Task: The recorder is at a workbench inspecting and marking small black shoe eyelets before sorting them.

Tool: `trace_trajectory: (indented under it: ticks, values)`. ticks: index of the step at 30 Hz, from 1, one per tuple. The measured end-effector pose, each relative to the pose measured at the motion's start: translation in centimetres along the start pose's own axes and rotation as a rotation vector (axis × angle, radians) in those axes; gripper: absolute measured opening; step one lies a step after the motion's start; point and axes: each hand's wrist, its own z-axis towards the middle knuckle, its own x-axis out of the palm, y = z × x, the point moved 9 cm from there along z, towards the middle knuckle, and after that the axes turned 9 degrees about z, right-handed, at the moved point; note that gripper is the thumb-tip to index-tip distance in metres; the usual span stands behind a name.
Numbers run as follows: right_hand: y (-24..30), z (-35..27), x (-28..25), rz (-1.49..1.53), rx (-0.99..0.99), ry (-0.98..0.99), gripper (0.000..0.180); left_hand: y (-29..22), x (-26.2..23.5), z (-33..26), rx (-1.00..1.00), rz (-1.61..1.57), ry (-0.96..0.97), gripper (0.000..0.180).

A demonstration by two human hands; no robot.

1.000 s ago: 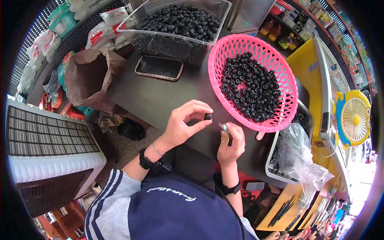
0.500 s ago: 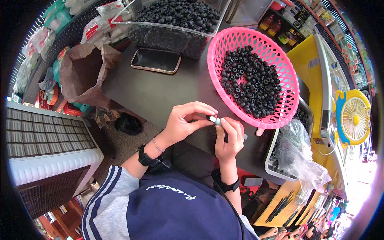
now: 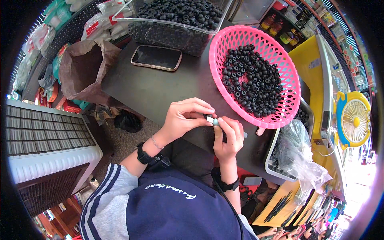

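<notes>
My left hand [image 3: 183,120] is closed in a pinch, thumb against index finger, on a small black part [image 3: 206,116] mostly hidden by the fingertips. My right hand [image 3: 229,138] pinches a slim pale grey-green tool [image 3: 215,122] whose white tip meets the black part. Past the right-hand knuckles shows a pale grey piece [image 3: 245,135], perhaps the same tool's other end. Both hands are over the near side of the dark table [image 3: 168,88]. Just beyond the right hand, a pink mesh basket [image 3: 215,68] holds many small black ring-like parts [image 3: 254,82].
A clear plastic bin [image 3: 172,31] of similar black parts stands at the back. In front of it lies a phone [image 3: 156,58]. Brown bag [image 3: 86,72] to the left; white tray [image 3: 267,160] with a clear plastic bag [image 3: 296,146] and yellow fan [image 3: 355,119] to the right.
Both hands keep their pinch and have shifted only slightly. The white tip and the black part show at a slightly changed angle.
</notes>
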Motion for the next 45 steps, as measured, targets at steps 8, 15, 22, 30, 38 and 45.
trace_trajectory:
  ticks: [8,15,22,30,38,45]
  values:
    - [0.1,0.1,0.0,0.002,0.005,-0.012,0.03,-0.1,-0.1,-0.1,0.015,0.029,-0.031,0.026]
    - [0.0,-0.1,-0.2,0.003,0.008,-0.028,0.029,-0.6,-0.1,-0.2,0.043,0.045,-0.06,0.024]
    - [0.1,0.1,-0.3,0.014,0.0,-0.036,0.028,-1.0,0.0,-0.3,0.056,0.087,-0.067,0.023]
    - [-0.6,-0.3,-0.6,0.049,0.085,-0.051,0.018,-0.7,0.2,-0.2,0.009,0.033,-0.022,0.027]
    - [-1.3,-0.5,-0.4,-0.007,0.144,-0.009,0.011,-0.4,0.9,-0.3,-0.051,0.075,0.04,0.038]
    - [-1.3,-0.5,-0.2,0.01,0.137,0.004,0.011,-0.9,1.3,-0.2,0.032,0.159,0.07,0.033]
